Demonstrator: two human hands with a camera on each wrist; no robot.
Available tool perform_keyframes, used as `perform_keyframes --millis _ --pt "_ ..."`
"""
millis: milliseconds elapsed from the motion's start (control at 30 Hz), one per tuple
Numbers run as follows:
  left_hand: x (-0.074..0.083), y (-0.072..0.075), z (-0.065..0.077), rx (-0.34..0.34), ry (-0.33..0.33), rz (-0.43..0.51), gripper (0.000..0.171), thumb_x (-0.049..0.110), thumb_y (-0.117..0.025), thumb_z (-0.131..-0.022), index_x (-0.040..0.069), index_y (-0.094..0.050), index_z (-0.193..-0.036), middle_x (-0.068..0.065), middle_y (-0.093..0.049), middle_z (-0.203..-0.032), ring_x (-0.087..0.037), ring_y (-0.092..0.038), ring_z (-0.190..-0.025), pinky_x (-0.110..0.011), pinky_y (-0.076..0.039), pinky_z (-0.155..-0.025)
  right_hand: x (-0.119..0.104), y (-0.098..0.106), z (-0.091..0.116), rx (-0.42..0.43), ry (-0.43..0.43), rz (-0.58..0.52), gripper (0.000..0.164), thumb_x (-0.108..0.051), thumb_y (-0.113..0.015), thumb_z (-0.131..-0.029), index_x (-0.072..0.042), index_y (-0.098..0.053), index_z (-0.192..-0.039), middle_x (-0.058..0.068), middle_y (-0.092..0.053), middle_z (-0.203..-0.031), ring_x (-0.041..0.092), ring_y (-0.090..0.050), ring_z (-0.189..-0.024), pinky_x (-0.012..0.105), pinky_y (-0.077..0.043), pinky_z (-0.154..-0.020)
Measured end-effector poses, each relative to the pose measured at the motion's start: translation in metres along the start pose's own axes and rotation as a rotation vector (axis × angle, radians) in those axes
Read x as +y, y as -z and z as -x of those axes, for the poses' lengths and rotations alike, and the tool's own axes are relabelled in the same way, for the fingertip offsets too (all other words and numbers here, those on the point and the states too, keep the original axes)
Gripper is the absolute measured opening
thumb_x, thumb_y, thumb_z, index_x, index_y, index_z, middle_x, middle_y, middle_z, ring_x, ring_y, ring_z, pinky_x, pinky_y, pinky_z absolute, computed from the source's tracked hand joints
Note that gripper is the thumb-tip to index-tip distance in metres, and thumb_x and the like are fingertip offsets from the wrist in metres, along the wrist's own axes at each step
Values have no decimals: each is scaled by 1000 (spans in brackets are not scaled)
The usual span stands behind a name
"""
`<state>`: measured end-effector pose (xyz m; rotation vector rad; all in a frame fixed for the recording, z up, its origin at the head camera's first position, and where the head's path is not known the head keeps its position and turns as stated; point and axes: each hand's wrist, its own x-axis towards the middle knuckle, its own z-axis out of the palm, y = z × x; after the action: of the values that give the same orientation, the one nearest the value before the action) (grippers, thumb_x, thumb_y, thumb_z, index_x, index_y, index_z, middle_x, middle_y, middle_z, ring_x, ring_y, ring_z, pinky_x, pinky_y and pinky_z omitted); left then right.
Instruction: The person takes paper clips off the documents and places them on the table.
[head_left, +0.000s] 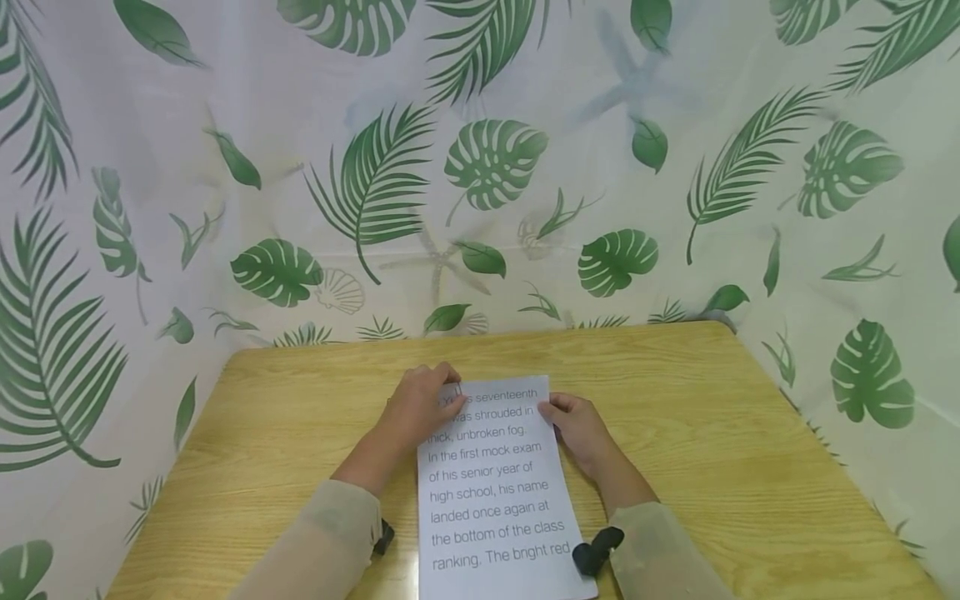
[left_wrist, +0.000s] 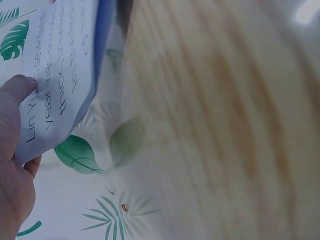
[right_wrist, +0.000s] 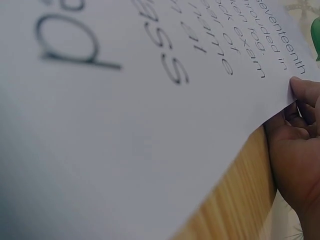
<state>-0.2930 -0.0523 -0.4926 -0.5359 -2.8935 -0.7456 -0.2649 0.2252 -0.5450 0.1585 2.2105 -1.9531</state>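
A white sheet of paper (head_left: 491,500) with large printed text lies in front of me, its top end toward the wall. At the top left corner my left hand (head_left: 417,407) pinches it; in the left wrist view the thumb (left_wrist: 22,89) lies on the printed side and a fingertip shows behind the edge. A tiny thin outline by these fingertips is too small to identify. My right hand (head_left: 583,427) pinches the upper right edge, thumb above and curled fingers beneath, as the right wrist view shows. Whether several sheets are stacked, I cannot tell.
The paper is over a wooden table (head_left: 285,433) with a yellowish grain. Behind and on both sides hangs a white curtain (head_left: 525,275) printed with green leaves. Dark wrist straps (head_left: 597,550) sit at both sleeves.
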Motion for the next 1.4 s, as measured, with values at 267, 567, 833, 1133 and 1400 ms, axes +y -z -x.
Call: perform_keyframes --millis 267,567,833,1133,1400 --pt "-2 7 1 -8 1 22 32 31 -80 -99 14 -72 -126 -5 -74 -116 -22 -65 -102 -40 -58 -94 -1 -2 3 -1 19 0 36 -18 -58 -113 1 -67 -141 15 -75 -133 12 -73 -113 18 -58 -92" --pt "-15 16 4 -9 55 79 33 30 -80 -100 18 -71 -129 -3 -75 -124 -24 -70 -116 -43 -59 -104 1 -3 3 4 26 -10 34 -16 -57 -113 3 -67 -139 13 -76 -129 10 -72 -109 17 -58 -90" --pt "-34 30 4 36 36 88 34 24 -78 -101 14 -71 -132 -2 -78 -113 -23 -68 -106 -41 -59 -94 3 -1 2 4 35 2 36 -19 -57 -113 2 -67 -141 13 -76 -130 10 -72 -110 17 -58 -90" --pt "-62 42 3 98 4 54 33 26 -77 -102 9 -72 -130 -4 -82 -110 -25 -70 -105 -44 -61 -91 0 0 3 10 31 5 37 -20 -57 -113 0 -66 -142 13 -76 -130 11 -72 -108 18 -58 -89" --pt "-75 40 3 -19 75 8 34 31 -76 -102 9 -74 -128 -10 -79 -126 -32 -71 -118 -50 -61 -99 0 0 3 20 26 2 36 -20 -58 -113 0 -66 -142 12 -76 -129 10 -72 -108 18 -57 -90"
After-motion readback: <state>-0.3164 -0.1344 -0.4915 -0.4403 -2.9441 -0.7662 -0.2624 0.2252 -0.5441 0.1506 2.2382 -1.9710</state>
